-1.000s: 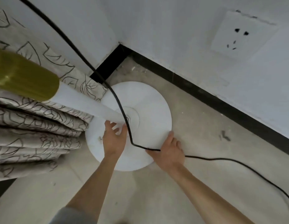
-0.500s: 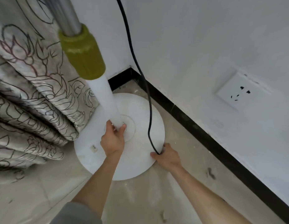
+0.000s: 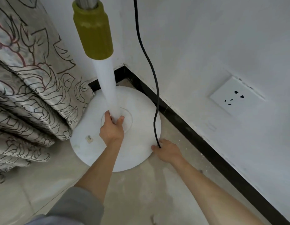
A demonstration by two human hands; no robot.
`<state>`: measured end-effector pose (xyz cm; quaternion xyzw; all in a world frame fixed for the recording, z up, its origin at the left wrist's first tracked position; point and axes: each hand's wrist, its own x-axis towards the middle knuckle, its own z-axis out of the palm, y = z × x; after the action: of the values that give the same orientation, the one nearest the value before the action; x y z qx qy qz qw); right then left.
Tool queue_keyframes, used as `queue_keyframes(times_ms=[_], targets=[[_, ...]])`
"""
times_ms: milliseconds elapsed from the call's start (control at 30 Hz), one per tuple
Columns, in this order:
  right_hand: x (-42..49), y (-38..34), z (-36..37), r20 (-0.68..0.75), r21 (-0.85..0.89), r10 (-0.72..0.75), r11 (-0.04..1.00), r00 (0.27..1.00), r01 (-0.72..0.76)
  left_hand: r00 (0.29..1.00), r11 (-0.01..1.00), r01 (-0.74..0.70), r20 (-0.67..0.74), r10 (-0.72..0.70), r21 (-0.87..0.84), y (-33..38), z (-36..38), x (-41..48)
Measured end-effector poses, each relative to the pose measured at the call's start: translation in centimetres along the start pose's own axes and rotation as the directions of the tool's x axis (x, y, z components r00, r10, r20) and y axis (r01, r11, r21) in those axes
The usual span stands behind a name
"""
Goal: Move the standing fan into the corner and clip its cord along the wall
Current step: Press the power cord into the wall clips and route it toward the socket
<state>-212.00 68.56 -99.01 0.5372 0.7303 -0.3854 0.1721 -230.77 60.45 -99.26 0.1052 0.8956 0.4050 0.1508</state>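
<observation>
Room: white plastered walls meet at a corner trimmed with a black baseboard (image 3: 186,127); the floor (image 3: 141,192) is pale, dusty concrete, and a patterned curtain (image 3: 27,95) hangs in heavy folds at its left edge.
Fan: I see the fan base (image 3: 95,153), a flat white disc of smooth plastic, sitting on the floor tight toward the corner, its far rim near the baseboard and its left rim tucked under the curtain hem. The white pole (image 3: 107,88) rises from the centre to an olive-green collar (image 3: 92,28), with a metal tube above.
Left hand: my left hand (image 3: 111,129) is wrapped around the foot of the pole, grasping it.
Right hand: my right hand (image 3: 168,151) rests on the floor at the right rim of the base, fingers curled where the cord ends; I think it is pinching the cord, though the contact is too hidden to be sure.
Cord: the black cord (image 3: 149,65), thin and rubbery, hangs loose from above, in front of the right wall, down to that hand.
Socket: a white wall socket (image 3: 233,96) sits low on the right wall, nothing plugged in.
Progress: I judge the move into the corner nearly or fully done. Clipping is not yet begun; I see no clips on the wall and the cord runs free.
</observation>
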Motion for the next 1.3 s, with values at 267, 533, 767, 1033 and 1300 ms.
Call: queue_keyframes(times_ms=[267, 533, 767, 1033, 1300], targets=[[-4.8, 0.7, -5.7, 0.051, 0.139, -0.126, 0.983, 0.991, 0.118, 0.933, 0.959, 0.242, 0.305, -0.189, -0.146, 2.5, -0.7, -2.6], [-9.2, 1.7, -12.0, -0.173, 0.289, -0.206, 0.924, 0.963, 0.249, 0.615, 0.604, -0.776, -0.003, 0.789, -0.181, 14.8, -3.5, -12.1], [-13.6, 2.9, -18.6, -0.34, 0.264, -0.31, 0.875, 0.888, 0.406, -0.121, -0.233, -0.955, 0.476, 0.871, 0.184, 23.2, -2.6, -11.3], [-15.7, 1.8, -21.5, -0.498, 0.161, -0.386, 0.839, 0.777, 0.52, 0.052, -0.2, -0.893, 0.534, 0.844, 0.403, 24.5, -3.9, -7.8], [-20.0, -4.9, -25.3, -0.767, -0.098, -0.366, 0.879, 0.528, 0.467, 0.422, 0.194, -0.786, 0.28, 0.863, 0.587, 29.4, -8.9, -2.6]])
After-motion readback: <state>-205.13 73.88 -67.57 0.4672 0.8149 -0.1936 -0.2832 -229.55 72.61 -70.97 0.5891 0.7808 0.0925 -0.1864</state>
